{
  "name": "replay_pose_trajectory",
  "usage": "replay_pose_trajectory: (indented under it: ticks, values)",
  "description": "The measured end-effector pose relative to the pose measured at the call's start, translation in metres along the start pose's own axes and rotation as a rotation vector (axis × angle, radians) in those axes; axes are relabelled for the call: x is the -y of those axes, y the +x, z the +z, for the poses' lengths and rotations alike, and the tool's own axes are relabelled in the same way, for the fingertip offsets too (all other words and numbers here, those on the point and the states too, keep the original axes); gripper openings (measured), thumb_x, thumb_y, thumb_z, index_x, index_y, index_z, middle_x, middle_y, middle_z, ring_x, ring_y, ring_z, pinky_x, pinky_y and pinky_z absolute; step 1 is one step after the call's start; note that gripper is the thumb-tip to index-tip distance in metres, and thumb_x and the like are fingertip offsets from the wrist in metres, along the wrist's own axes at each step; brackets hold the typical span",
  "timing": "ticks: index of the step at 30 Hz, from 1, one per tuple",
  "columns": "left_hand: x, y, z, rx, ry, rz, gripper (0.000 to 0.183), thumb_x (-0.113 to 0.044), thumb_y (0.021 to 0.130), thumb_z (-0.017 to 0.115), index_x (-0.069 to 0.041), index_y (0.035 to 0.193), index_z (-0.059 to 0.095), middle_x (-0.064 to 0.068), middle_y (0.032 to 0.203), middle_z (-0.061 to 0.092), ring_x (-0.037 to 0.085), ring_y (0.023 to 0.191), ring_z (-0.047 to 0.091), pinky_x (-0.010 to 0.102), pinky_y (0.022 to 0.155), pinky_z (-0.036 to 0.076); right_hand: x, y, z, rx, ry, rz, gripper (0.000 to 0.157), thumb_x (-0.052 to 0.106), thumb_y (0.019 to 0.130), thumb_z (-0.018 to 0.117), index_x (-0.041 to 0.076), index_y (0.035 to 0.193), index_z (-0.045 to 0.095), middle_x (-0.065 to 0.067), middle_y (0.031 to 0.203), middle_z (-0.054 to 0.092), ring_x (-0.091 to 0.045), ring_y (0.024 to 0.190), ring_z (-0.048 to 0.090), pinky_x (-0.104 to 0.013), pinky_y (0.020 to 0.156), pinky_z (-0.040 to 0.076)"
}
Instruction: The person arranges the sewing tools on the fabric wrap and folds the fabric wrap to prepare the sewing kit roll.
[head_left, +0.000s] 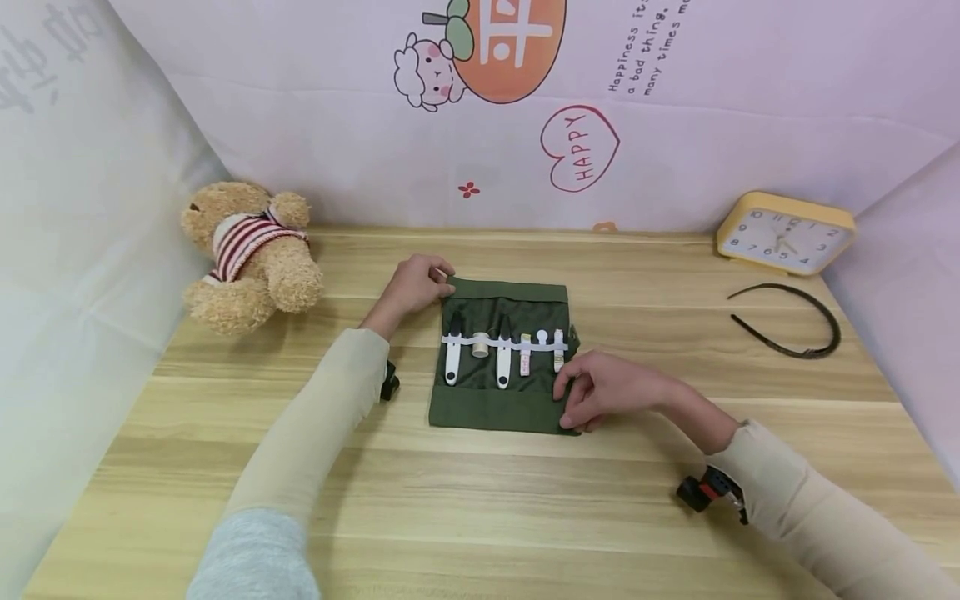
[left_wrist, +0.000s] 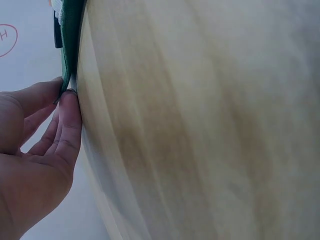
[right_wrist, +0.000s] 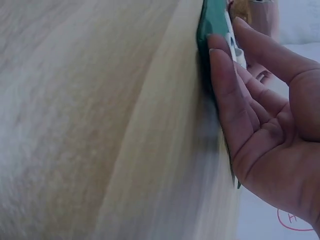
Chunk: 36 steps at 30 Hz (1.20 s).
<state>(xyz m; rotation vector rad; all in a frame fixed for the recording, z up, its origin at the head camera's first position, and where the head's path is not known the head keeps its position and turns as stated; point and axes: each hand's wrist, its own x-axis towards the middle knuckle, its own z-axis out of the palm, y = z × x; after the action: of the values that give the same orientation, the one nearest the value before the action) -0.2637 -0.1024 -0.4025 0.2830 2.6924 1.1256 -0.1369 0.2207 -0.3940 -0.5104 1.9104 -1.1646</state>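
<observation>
A dark green fabric tool roll (head_left: pixel 495 408) lies unfolded on the table. A white elastic band (head_left: pixel 487 340) across it holds two white-handled tools with black tips (head_left: pixel 453 362), a pale spool-like cylinder (head_left: pixel 480 345) and several small pale items (head_left: pixel 526 357). At its far left corner, my left hand (head_left: pixel 415 286) pinches the fabric edge between thumb and fingers; the left wrist view shows this pinch on the green cloth (left_wrist: pixel 74 40). My right hand (head_left: pixel 611 385) is at the near right corner. In the right wrist view its fingertips touch the green edge (right_wrist: pixel 214 22), with the thumb apart from them.
A teddy bear (head_left: pixel 258 258) in a striped top sits at the back left. A yellow-framed clock (head_left: pixel 786 233) stands at the back right, with a dark headband (head_left: pixel 828 321) in front of it. White printed cloth (head_left: pixel 337 150) walls the table's back and sides.
</observation>
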Motion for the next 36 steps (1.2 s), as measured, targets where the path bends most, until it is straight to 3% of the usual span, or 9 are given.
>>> replay_pose_trajectory:
  ticks: [12, 17, 23, 26, 36]
  values:
    - [-0.002, -0.001, -0.002, -0.007, 0.102, 0.023, 0.025, -0.007, 0.093, 0.074, -0.002, 0.117, 0.072, 0.013, 0.104, 0.069, 0.027, 0.099, 0.062, 0.042, 0.095, 0.048, 0.000, 0.003, -0.001, -0.002, -0.038, 0.007, 0.032, 0.011, 0.088, 0.080, -0.006, 0.108, 0.062, -0.013, 0.077, 0.073, -0.022, 0.068, 0.070, -0.037, 0.065, 0.060]
    - [0.000, -0.002, -0.007, 0.015, 0.128, 0.015, 0.026, -0.009, 0.093, 0.074, -0.003, 0.118, 0.072, 0.013, 0.107, 0.070, 0.029, 0.101, 0.063, 0.043, 0.097, 0.047, 0.003, 0.001, -0.005, -0.008, -0.121, -0.007, 0.035, 0.012, 0.086, 0.082, -0.005, 0.110, 0.062, -0.008, 0.080, 0.073, -0.020, 0.071, 0.069, -0.033, 0.067, 0.059]
    - [0.006, -0.006, -0.016, 0.041, 0.143, 0.017, 0.026, -0.009, 0.093, 0.074, -0.004, 0.119, 0.074, 0.015, 0.115, 0.071, 0.030, 0.110, 0.063, 0.044, 0.101, 0.046, 0.008, -0.003, -0.011, -0.080, -0.336, -0.048, 0.043, 0.018, 0.080, 0.088, 0.001, 0.111, 0.064, -0.001, 0.086, 0.068, -0.016, 0.078, 0.063, -0.029, 0.072, 0.053]
    - [0.007, -0.009, -0.020, 0.046, 0.135, 0.007, 0.026, -0.009, 0.093, 0.074, -0.003, 0.119, 0.073, 0.016, 0.116, 0.070, 0.030, 0.111, 0.063, 0.045, 0.102, 0.046, 0.009, -0.002, -0.012, -0.134, -0.410, -0.061, 0.041, 0.015, 0.079, 0.089, 0.002, 0.110, 0.065, -0.001, 0.086, 0.064, -0.015, 0.078, 0.060, -0.030, 0.072, 0.052]
    - [0.011, -0.015, -0.026, 0.066, 0.151, -0.004, 0.027, -0.010, 0.093, 0.075, -0.002, 0.119, 0.073, 0.018, 0.116, 0.069, 0.031, 0.110, 0.061, 0.046, 0.101, 0.046, 0.004, 0.000, -0.028, -0.241, -0.460, -0.063, 0.032, 0.003, 0.081, 0.083, 0.001, 0.108, 0.067, -0.003, 0.086, 0.062, -0.017, 0.078, 0.057, -0.032, 0.071, 0.051]
